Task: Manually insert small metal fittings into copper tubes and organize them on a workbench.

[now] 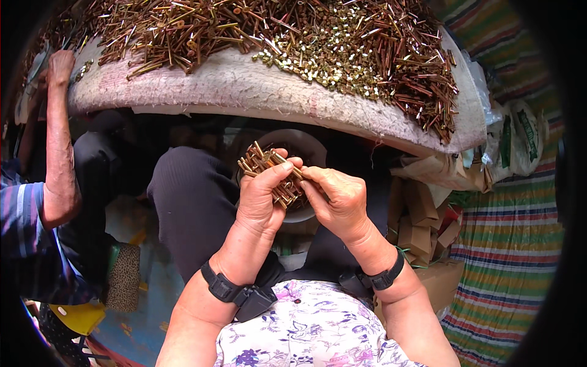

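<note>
My left hand [264, 194] is closed around a bundle of thin brass-coloured bolts [259, 160], whose ends stick out in several directions above my lap. Close beside it, my right hand [335, 200] pinches the end of one such bolt [297, 173] between thumb and fingertips, against the bundle's right side. The fingers hide part of that piece. Below both hands sits a round light-coloured bowl [310, 147] between my knees, largely covered by the hands and the bundle.
A cloth-covered table [244, 85] carries a heap of similar bolts [183, 33] and small brass-coloured nuts [330, 55]. A co-worker's arm [59, 140] reaches onto it at left. Cardboard boxes [422, 232] stand right of my legs, near a striped sheet [507, 244].
</note>
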Demonstrator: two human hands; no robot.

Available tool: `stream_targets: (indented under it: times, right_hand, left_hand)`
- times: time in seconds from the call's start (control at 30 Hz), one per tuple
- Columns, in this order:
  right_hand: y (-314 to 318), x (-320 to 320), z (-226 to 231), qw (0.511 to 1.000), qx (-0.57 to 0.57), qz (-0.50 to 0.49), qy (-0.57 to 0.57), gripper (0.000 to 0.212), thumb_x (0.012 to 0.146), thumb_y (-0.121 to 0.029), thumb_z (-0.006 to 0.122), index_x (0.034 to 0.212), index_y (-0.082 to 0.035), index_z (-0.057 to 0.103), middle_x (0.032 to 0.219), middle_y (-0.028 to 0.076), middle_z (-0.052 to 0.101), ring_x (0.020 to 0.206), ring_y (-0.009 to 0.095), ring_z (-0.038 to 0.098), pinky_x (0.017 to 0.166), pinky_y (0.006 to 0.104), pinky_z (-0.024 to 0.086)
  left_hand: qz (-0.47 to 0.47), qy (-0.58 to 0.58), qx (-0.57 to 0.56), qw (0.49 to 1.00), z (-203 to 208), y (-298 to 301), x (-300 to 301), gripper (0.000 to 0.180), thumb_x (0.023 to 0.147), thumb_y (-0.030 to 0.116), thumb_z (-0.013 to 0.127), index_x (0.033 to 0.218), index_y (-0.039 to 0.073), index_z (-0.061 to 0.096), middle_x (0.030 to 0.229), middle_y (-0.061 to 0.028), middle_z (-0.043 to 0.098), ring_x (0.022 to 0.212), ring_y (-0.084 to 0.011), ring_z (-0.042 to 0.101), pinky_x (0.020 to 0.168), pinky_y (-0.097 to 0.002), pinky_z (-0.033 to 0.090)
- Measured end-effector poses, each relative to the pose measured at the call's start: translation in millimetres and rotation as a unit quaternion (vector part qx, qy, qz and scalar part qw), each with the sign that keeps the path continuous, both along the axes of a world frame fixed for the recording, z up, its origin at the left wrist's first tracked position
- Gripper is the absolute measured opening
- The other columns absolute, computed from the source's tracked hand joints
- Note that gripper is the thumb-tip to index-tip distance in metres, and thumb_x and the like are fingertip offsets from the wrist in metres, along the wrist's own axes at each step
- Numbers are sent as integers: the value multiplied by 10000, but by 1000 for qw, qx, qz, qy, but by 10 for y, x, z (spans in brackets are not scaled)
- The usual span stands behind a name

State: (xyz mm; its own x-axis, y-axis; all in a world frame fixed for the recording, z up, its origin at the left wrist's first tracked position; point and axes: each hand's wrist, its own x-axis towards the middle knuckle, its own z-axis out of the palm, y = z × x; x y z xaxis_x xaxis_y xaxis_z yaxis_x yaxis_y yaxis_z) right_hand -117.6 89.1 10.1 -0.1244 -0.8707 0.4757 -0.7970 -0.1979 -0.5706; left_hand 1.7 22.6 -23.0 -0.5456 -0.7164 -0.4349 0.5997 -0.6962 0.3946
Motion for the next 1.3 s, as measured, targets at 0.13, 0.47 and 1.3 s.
stream_targets:
  times: [0.13, 0.47, 1.3]
  right_hand:
    - [18, 4, -6, 999, -30, -8, 12, 197, 708, 48, 649, 888, -32, 640, 761, 107, 648, 640, 229, 638, 559, 277, 499]
    - [13, -112, 96, 941, 8, -101, -322, 124, 782, 77, 594, 872, -1, 631, 750, 26, 623, 644, 48, 571, 567, 175, 450]
    - [419, -768, 193, 936, 106, -56, -332, 52, 839, 12, 548, 870, -13, 581, 663, 37, 584, 562, 65, 569, 518, 203, 464]
  left_hand:
    - [3, 2, 4, 1000, 8, 13, -12, 285, 744, 4, 622, 1023, 27, 568, 892, -128, 659, 793, -217, 648, 743, -334, 540]
    - [-45, 28, -21, 998, 55, 62, -114, 247, 748, 0, 620, 988, -6, 562, 783, -112, 634, 701, -214, 643, 652, -314, 542]
    - [-168, -75, -35, 982, 110, 257, -441, 233, 683, 13, 688, 897, 0, 596, 783, -118, 650, 667, -210, 647, 641, -309, 551]
